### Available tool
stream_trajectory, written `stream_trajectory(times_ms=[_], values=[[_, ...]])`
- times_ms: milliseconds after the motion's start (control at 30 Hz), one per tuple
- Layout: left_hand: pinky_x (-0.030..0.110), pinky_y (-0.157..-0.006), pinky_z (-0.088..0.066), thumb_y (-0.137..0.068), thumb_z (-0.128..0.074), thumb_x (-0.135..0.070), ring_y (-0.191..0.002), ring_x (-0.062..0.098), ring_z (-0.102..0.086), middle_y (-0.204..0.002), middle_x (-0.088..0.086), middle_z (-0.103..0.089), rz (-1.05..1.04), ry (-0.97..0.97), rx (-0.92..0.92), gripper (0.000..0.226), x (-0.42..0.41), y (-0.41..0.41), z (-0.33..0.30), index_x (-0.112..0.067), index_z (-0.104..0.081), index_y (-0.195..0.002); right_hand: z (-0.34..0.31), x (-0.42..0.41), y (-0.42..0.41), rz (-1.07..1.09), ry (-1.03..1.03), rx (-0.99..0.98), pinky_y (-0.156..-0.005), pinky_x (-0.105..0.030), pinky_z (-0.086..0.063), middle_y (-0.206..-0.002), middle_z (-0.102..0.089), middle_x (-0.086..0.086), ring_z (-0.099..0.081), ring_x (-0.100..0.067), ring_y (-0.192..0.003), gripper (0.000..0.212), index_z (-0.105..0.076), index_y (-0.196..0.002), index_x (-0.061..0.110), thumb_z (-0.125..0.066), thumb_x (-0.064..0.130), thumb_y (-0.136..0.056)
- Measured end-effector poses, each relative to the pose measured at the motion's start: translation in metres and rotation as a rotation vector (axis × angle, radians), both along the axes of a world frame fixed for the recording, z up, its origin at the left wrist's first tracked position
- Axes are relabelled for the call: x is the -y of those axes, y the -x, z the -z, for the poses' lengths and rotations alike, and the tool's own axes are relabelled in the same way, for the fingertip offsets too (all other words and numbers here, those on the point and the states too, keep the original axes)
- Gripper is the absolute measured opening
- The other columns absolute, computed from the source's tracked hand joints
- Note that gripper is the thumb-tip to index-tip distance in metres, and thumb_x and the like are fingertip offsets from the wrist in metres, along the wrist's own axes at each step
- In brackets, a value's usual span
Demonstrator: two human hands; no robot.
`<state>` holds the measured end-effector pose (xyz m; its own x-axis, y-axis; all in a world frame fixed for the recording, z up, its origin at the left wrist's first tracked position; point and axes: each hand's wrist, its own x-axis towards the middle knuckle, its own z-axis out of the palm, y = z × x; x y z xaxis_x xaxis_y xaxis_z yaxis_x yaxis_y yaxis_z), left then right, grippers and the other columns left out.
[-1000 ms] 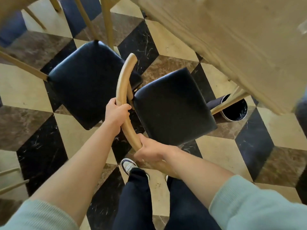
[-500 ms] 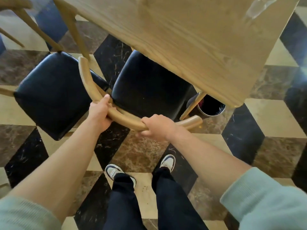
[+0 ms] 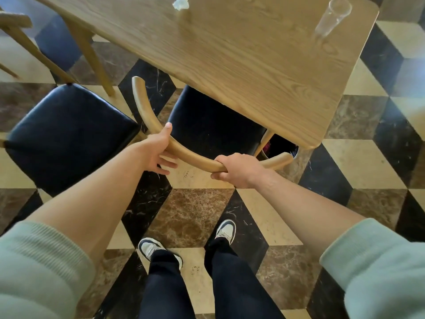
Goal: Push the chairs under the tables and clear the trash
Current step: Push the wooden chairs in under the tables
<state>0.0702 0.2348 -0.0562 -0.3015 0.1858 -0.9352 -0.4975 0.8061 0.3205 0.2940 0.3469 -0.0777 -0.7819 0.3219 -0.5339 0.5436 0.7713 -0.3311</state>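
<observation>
A chair with a curved wooden backrest (image 3: 190,155) and a black padded seat (image 3: 207,125) stands with most of its seat under the wooden table (image 3: 253,65). My right hand (image 3: 236,169) is wrapped around the backrest's right part. My left hand (image 3: 158,150) rests on the left part, thumb over the rail and fingers loosening below it. On the table lie a crumpled white napkin (image 3: 180,3) and a clear plastic cup (image 3: 331,17) on its side. A second black-seated chair (image 3: 66,137) stands to the left, out from the table.
A round bin (image 3: 280,148) sits on the floor under the table's near right corner, behind the chair's right rail end. Wooden legs (image 3: 92,56) of the table and another chair (image 3: 13,21) rise at the upper left. My feet (image 3: 184,240) stand on the chequered marble floor.
The chair has swung round and slid in beneath the table, its seat now mostly covered by the tabletop. My left hand's grip has loosened. The view has lifted, showing the napkin and cup.
</observation>
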Motion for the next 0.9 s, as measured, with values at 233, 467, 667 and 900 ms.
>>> stream_trajectory(times_ms=[233,467,667,900], values=[[0.062,-0.103,-0.045,-0.09,-0.027,-0.08,-0.106,0.038,-0.067,-0.123,0.018,-0.067,0.303,-0.066,-0.085,0.089,0.043,0.009,-0.023,-0.015,-0.036,-0.151,-0.031,0.04,0.045,0.235,0.085,-0.106,-0.089,-0.036,-0.055,-0.121,-0.06,0.003,-0.06,-0.014,-0.104,0.061,-0.047,-0.144,0.025,-0.071,0.037,-0.09],[0.055,-0.1,-0.046,-0.095,-0.031,-0.073,-0.112,0.035,-0.065,-0.128,0.017,-0.067,0.269,-0.027,-0.165,0.083,0.175,0.124,-0.048,-0.01,-0.041,-0.147,-0.06,0.12,0.177,0.291,-0.018,-0.266,-0.09,-0.036,-0.052,-0.114,-0.058,-0.001,-0.059,-0.019,-0.105,0.029,-0.063,-0.12,0.019,-0.062,0.03,-0.092],[0.056,-0.105,-0.045,-0.098,-0.041,-0.063,-0.12,0.038,-0.061,-0.132,0.017,-0.065,0.013,0.043,-0.358,0.069,0.297,0.259,-0.077,-0.007,-0.048,-0.137,-0.079,0.217,0.322,0.121,0.079,-0.237,-0.092,-0.038,-0.055,-0.116,-0.061,-0.001,-0.06,-0.019,-0.104,0.025,-0.065,-0.12,0.019,-0.062,0.028,-0.096],[0.053,-0.099,-0.051,-0.101,-0.041,-0.053,-0.115,0.033,-0.058,-0.131,0.014,-0.059,0.023,0.057,-0.585,0.059,0.321,0.369,-0.086,-0.016,-0.045,-0.146,-0.072,0.256,0.445,0.034,0.153,-0.26,-0.085,-0.029,-0.05,-0.106,-0.059,0.004,-0.061,-0.019,-0.1,0.024,-0.065,-0.12,0.018,-0.06,0.026,-0.098]])
